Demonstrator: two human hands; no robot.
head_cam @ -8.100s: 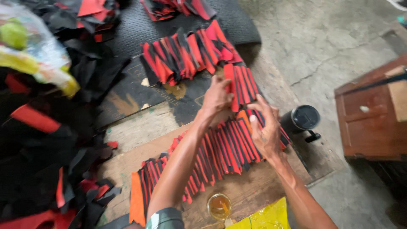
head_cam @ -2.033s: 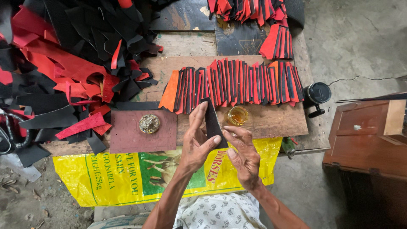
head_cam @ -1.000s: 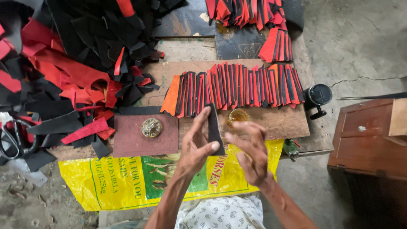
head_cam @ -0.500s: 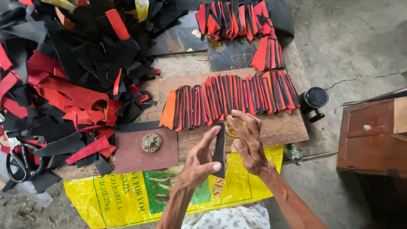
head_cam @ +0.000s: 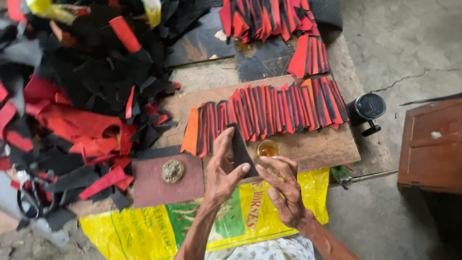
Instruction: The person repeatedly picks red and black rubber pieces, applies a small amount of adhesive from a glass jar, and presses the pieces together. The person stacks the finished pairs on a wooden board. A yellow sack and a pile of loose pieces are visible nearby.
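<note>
the left hand point(head_cam: 222, 168) grips a dark strip point(head_cam: 239, 150) of sheet material, thumb on its near face and fingers behind, holding it upright just above the near edge of the wooden board point(head_cam: 332, 149). the strip's long axis runs away from the person, tilted slightly left at the top, and it stands between the two hands. the right hand point(head_cam: 284, 192) is close on its right side, open with fingers spread and curled, the fingertips almost at the strip's lower edge; whether they touch it cannot be told. the left hand is the one that has it; the right is only beside it.

just behind the strip sits a small jar of amber liquid point(head_cam: 267, 149), and beyond that a long row of red and black strips point(head_cam: 269, 110) lies fanned across the board, each overlapping its neighbour. a second batch point(head_cam: 269, 19) lies further off on a dark mat. left of the hands a brown square pad point(head_cam: 166, 180) carries a small round lump. a heap of red and black offcuts point(head_cam: 72, 106) fills the left side. a yellow printed sack point(head_cam: 144, 231) is spread under the hands. to the right are a black tin point(head_cam: 369, 107), bare concrete floor and a wooden cabinet point(head_cam: 430, 144).
</note>
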